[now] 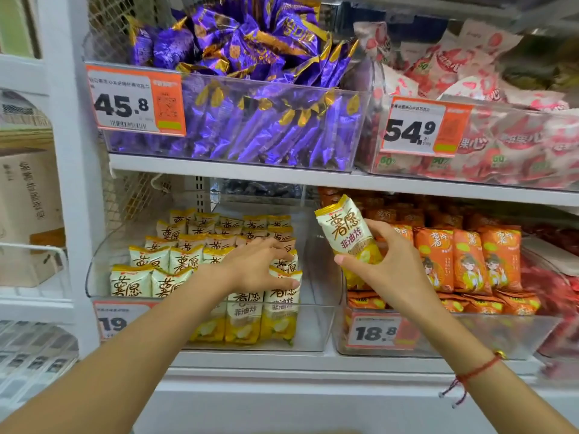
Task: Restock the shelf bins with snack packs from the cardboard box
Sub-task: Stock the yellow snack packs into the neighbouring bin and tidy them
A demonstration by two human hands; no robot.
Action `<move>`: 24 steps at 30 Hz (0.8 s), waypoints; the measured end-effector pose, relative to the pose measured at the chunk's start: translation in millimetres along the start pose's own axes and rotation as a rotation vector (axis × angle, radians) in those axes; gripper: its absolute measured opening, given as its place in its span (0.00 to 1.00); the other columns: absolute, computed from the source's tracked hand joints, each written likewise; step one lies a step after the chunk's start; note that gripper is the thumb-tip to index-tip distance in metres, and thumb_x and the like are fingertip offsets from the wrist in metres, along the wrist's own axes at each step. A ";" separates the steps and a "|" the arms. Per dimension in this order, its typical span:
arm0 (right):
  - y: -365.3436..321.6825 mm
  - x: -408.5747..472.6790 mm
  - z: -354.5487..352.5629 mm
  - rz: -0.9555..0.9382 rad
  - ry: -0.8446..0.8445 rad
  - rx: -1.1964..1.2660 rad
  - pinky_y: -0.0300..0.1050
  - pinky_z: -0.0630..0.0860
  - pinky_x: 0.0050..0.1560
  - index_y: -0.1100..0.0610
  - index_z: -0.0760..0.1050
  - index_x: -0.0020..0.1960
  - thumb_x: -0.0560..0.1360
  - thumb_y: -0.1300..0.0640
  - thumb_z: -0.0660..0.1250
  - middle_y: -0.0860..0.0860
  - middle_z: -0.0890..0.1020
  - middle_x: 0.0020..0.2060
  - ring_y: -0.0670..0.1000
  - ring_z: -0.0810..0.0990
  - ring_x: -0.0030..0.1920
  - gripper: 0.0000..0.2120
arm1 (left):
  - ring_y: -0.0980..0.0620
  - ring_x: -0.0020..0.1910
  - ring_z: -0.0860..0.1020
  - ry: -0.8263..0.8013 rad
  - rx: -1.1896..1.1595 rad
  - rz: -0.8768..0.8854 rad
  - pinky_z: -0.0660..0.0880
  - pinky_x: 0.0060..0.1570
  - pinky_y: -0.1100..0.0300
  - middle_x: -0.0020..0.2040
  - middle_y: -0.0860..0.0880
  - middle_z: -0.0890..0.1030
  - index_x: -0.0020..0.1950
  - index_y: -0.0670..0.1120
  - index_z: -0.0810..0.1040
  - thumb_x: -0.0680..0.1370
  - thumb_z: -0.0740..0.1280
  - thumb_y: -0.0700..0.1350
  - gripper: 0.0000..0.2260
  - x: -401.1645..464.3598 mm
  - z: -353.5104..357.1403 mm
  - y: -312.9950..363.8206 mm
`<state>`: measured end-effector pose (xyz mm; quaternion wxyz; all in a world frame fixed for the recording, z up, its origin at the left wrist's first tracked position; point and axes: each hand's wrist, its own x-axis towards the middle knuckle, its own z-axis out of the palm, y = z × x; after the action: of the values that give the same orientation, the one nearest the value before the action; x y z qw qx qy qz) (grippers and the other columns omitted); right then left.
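Nearest: two bare forearms reach up toward the shelving; a red string bracelet (476, 372) sits on the right wrist.

Right hand (391, 264): fingers and thumb curled round the lower part of one white-and-yellow snack pack (346, 231), held upright in the air, above the divide between the two lower bins.

Left hand (260, 267): inside the clear lower-left bin (319, 327), fingers spread and bent over the tops of the front-right packs, thumb against one pack's face. Cannot tell whether it actually grips one.

Bin contents: rows of yellow packs (175, 258) standing upright, same print as the held one. Right portion of the bin bare.

Just beside, right: bin of orange packs (470, 258), price tag 18.8 (376, 332).

Upper shelf, farther: purple-wrapped packs (250, 57) behind a 45.8 tag (134, 101); red-and-white packs (463, 64) behind a 54.9 tag (423, 126).

Far left: a cardboard box (28, 195) on neighbouring shelving.
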<state>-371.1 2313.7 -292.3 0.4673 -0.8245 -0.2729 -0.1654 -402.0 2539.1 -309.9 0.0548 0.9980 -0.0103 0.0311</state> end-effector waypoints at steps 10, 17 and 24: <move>-13.9 -25.4 31.6 -0.499 0.113 -0.331 0.43 0.73 0.49 0.51 0.72 0.65 0.62 0.61 0.78 0.48 0.74 0.54 0.49 0.73 0.54 0.33 | 0.61 0.53 0.79 0.209 -1.158 -0.179 0.78 0.47 0.66 0.54 0.54 0.81 0.62 0.53 0.75 0.66 0.70 0.65 0.28 -57.6 -31.8 44.8; 4.1 -8.6 16.7 -0.368 -0.044 -0.453 0.37 0.53 0.69 0.50 0.55 0.76 0.65 0.24 0.58 0.46 0.66 0.70 0.45 0.60 0.70 0.48 | 0.57 0.47 0.83 0.571 -1.170 -0.189 0.77 0.43 0.67 0.50 0.54 0.84 0.56 0.53 0.80 0.62 0.77 0.53 0.23 -57.3 -41.2 9.0; 34.0 1.5 21.5 -0.310 -0.153 -0.788 0.53 0.47 0.75 0.50 0.63 0.73 0.72 0.27 0.46 0.53 0.64 0.74 0.53 0.58 0.75 0.39 | 0.67 0.43 0.78 0.726 -0.968 -0.043 0.74 0.45 0.74 0.48 0.54 0.80 0.58 0.47 0.77 0.68 0.78 0.41 0.21 8.9 -25.7 -0.4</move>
<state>-349.0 2318.6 -325.6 0.0646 -0.8990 -0.3434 -0.2638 -394.6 2542.1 -284.0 0.5032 0.7854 0.0162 0.3601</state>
